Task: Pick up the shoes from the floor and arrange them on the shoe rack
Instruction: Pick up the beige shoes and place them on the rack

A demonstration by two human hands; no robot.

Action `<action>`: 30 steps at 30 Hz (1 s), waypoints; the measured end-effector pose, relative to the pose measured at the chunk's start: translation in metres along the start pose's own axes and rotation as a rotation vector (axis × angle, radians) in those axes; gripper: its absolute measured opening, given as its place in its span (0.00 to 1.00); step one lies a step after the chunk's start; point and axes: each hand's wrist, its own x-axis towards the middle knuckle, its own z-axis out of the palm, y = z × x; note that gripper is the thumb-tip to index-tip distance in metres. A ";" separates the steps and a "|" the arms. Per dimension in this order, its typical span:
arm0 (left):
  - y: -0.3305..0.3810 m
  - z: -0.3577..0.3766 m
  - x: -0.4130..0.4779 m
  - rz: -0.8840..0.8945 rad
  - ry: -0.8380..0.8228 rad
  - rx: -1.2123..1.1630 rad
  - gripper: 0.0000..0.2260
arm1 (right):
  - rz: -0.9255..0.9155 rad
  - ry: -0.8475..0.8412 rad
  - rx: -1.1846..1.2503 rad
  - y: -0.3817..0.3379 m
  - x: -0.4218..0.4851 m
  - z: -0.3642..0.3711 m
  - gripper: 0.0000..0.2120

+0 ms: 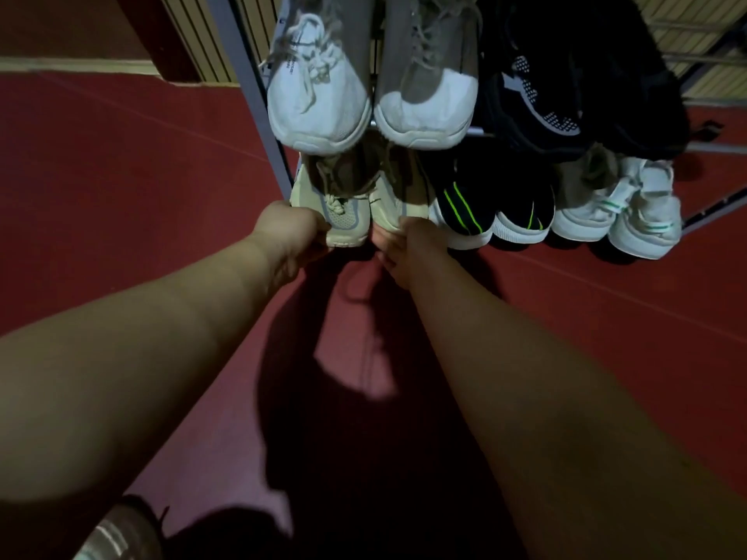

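A metal shoe rack [258, 107] stands on the red floor. On its lower level, at the left end, sits a pair of cream sneakers. My left hand [293, 240] grips the toe of the left cream sneaker [343, 220]. My right hand [404, 252] holds the toe of the right cream sneaker [386, 208], with its fingers curled under the sole. Both arms reach forward from the bottom of the view.
The upper level carries white sneakers [319, 95] and black shoes [566, 95]. To the right on the lower level are black shoes with green stripes [469, 208] and white shoes [630, 220]. Red floor [121, 175] spreads to the left. A shoe [121, 531] shows at the bottom left.
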 end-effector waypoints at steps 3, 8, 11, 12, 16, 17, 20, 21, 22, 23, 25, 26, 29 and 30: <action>0.005 -0.002 -0.002 -0.060 -0.028 -0.129 0.09 | 0.073 -0.066 0.124 -0.008 -0.006 -0.004 0.13; 0.007 -0.011 -0.005 -0.030 -0.098 -0.184 0.19 | 0.069 -0.169 0.167 -0.013 -0.015 -0.007 0.13; 0.008 -0.014 -0.014 -0.010 -0.107 -0.181 0.21 | 0.057 -0.199 0.145 -0.009 -0.023 -0.007 0.12; 0.008 -0.015 -0.020 -0.004 -0.106 -0.169 0.21 | 0.054 -0.206 0.145 -0.006 -0.026 -0.009 0.12; 0.009 -0.029 -0.045 0.011 -0.122 -0.120 0.20 | 0.025 -0.233 0.085 -0.002 -0.045 -0.021 0.12; 0.011 -0.036 -0.051 0.020 -0.118 -0.105 0.18 | -0.018 -0.246 0.023 -0.003 -0.049 -0.027 0.12; 0.019 -0.063 -0.065 0.081 -0.113 0.104 0.20 | -0.101 -0.196 -0.047 -0.012 -0.066 -0.048 0.09; 0.019 -0.072 -0.067 0.092 -0.121 0.186 0.22 | -0.105 -0.176 -0.053 -0.017 -0.070 -0.057 0.09; 0.020 -0.081 -0.069 0.091 -0.143 0.239 0.23 | -0.121 -0.163 -0.076 -0.023 -0.075 -0.066 0.09; 0.020 -0.089 -0.072 0.085 -0.173 0.267 0.23 | -0.144 -0.150 -0.102 -0.030 -0.079 -0.074 0.07; 0.018 -0.101 -0.076 0.077 -0.215 0.321 0.24 | -0.176 -0.106 -0.160 -0.043 -0.082 -0.093 0.06; 0.017 -0.106 -0.078 0.079 -0.215 0.366 0.25 | -0.183 -0.079 -0.210 -0.049 -0.085 -0.103 0.08; 0.014 -0.113 -0.081 0.133 -0.160 0.465 0.20 | -0.248 -0.064 -0.430 -0.063 -0.093 -0.134 0.06; 0.014 -0.114 -0.081 0.146 -0.175 0.472 0.18 | -0.278 -0.074 -0.487 -0.066 -0.097 -0.144 0.05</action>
